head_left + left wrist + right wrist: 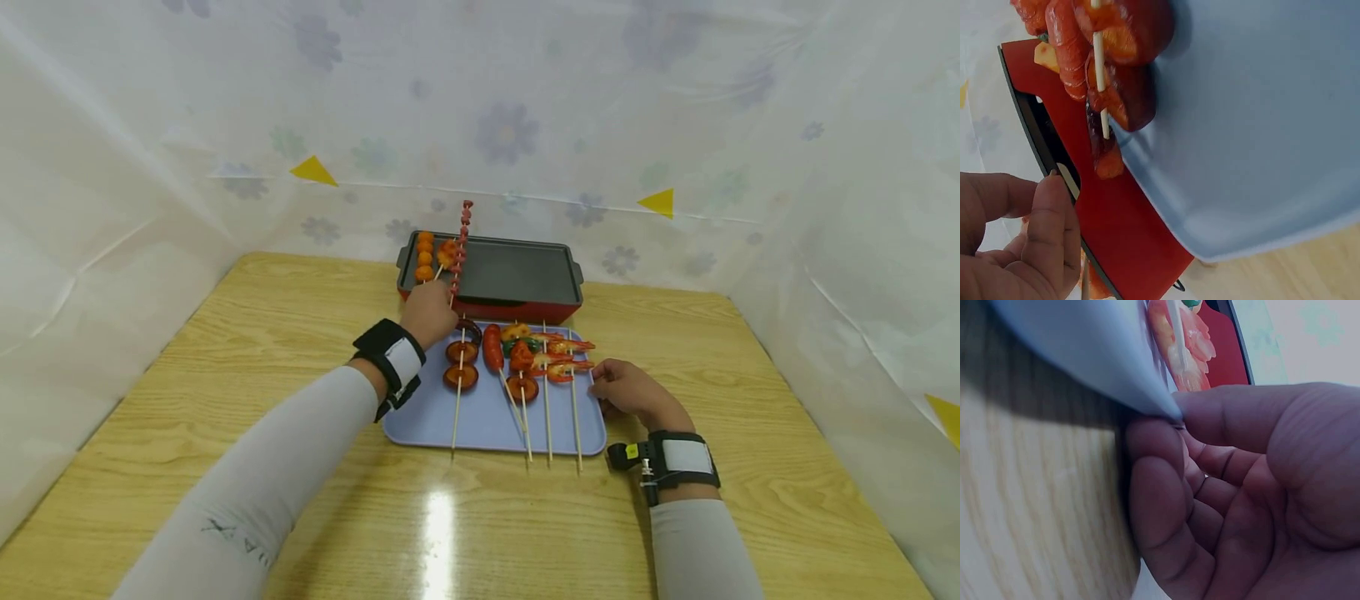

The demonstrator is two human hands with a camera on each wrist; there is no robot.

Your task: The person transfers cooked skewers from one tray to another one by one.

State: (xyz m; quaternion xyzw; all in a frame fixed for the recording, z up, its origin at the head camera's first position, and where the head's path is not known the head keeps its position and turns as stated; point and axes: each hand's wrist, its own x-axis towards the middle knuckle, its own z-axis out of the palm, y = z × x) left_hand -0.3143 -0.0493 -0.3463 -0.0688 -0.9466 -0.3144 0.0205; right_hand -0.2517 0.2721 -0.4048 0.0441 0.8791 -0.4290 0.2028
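Observation:
My left hand (430, 315) pinches the bottom of a skewer of small reddish-pink pieces (466, 217), which stands up over the left part of a grill (517, 271) with a black plate and red body. In the left wrist view, thumb and forefinger meet at the stick's end, in front of the grill's red side (1129, 219). My right hand (633, 392) grips the right edge of a pale blue tray (423, 417); the right wrist view shows the thumb above the tray's rim (1129, 375) and curled fingers beneath it.
On the grill's left lie a skewer of orange balls (424, 254) and another orange-brown skewer (447, 252). The tray bears a mushroom skewer (461, 377), a sausage skewer (492, 347), a mixed skewer (521, 358) and shrimp skewers (561, 371). A patterned sheet (510, 133) hangs behind the wooden table (300, 333).

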